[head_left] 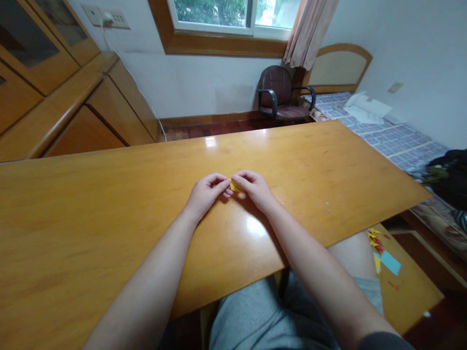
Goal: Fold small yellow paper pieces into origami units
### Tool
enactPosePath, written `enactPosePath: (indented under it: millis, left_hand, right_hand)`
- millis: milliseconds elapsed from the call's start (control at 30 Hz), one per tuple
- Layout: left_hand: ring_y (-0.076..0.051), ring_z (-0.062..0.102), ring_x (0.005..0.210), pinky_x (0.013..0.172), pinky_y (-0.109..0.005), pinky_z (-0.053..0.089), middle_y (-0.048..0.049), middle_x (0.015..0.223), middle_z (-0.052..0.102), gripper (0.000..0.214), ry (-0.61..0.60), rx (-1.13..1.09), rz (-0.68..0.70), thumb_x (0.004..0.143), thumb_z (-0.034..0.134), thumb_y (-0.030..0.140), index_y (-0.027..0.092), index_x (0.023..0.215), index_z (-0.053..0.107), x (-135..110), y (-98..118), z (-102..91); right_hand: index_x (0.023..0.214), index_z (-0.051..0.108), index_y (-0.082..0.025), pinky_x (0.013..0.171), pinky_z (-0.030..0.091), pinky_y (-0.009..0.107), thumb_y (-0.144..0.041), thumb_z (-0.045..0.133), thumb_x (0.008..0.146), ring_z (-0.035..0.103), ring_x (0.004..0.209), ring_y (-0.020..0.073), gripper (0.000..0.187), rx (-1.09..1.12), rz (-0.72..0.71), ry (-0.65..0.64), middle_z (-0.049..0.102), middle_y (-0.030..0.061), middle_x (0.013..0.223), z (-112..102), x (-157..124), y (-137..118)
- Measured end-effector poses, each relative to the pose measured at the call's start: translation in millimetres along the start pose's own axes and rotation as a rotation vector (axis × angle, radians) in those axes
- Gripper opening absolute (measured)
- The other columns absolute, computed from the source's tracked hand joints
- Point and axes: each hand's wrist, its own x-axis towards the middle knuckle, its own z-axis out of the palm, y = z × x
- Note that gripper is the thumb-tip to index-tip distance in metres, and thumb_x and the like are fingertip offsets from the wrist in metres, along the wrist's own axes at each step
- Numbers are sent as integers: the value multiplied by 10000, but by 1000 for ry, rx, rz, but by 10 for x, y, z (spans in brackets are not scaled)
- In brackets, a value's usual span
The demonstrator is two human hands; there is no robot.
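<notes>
A small piece of folded yellow paper [234, 186] is held between my two hands, just above the wooden table [138, 204]. My left hand [209, 192] pinches its left side between thumb and fingers. On the other side, my right hand [253, 187] grips the right edge, thumb on top. The fingers cover most of the paper, so its full shape cannot be made out.
Beside my right leg, a lower wooden surface [408, 296] bears a pile of yellow and red folded papers [375, 240] and a blue sheet [390, 263]. Beyond the table stand a dark office chair [277, 92] and a bed [397, 136]. Wooden cabinets [83, 107] line the left.
</notes>
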Motion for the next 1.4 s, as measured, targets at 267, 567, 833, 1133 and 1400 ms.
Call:
enactPosePath:
  millis: [267, 567, 833, 1133, 1400]
  left_hand:
    - [-156, 673, 603, 625, -281, 560, -45, 687, 723, 291, -5, 13, -2, 756, 769, 416, 147, 816, 677, -9, 7, 2]
    - [-169, 684, 603, 636, -298, 574, -50, 683, 727, 341, -11, -3, -18, 731, 785, 456, 145, 815, 675, -11, 17, 5]
    - [-161, 686, 592, 636, -295, 584, -45, 692, 732, 366, -24, -39, -51, 736, 767, 479, 142, 830, 661, -12, 25, 14]
    - [-166, 684, 564, 591, -286, 580, -29, 651, 716, 330, 13, -25, -37, 762, 725, 462, 149, 827, 644, -4, 5, 9]
    - [-160, 670, 529, 544, -267, 563, -19, 620, 701, 291, 49, 63, 8, 812, 663, 446, 157, 785, 642, 24, -43, 4]
  right_hand:
    - [731, 683, -187, 626, 438, 249, -477, 788, 700, 544, 629, 110, 310, 38, 65, -16, 651, -15, 681, 6, 0, 0]
    - [734, 681, -182, 676, 442, 265, -459, 769, 723, 558, 658, 117, 291, -36, 0, -2, 655, -8, 707, 7, 15, 30]
    - [755, 664, -172, 697, 433, 259, -471, 764, 717, 550, 672, 111, 318, -61, 7, -7, 642, -15, 718, -12, 41, 79]
    - [767, 646, -170, 661, 424, 253, -462, 765, 715, 544, 655, 110, 320, -51, 29, -19, 627, -18, 706, 11, 20, 75]
    - [772, 646, -160, 628, 417, 243, -439, 766, 717, 528, 618, 96, 308, -47, 43, -38, 623, -20, 692, 11, 23, 111]
